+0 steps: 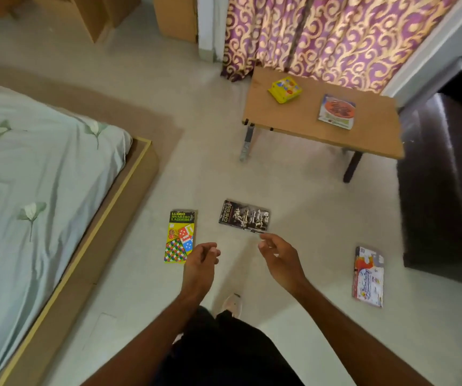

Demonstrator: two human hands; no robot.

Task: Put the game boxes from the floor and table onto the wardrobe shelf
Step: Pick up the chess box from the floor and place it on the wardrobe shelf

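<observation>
Three game boxes lie flat on the pale floor: a yellow Ludo box [180, 237] at the left, a black chess box [244, 215] in the middle, and a white and red box [368, 276] at the right. On the low wooden table [369, 135] rest a small yellow box [285, 89] and a flat box with a red picture [337, 111]. My left hand [200, 259] hovers beside the Ludo box, fingers loosely curled and holding nothing. My right hand [278, 253] is open just below the chess box. The wardrobe shelf is out of sight.
A bed [29, 190] with a pale green sheet on a wooden frame fills the left. A dark sofa [444, 176] stands at the right. Purple and gold curtains [321, 34] hang behind the table. Wooden furniture [90, 15] stands at the far left. My shoe [232, 305] shows below my hands.
</observation>
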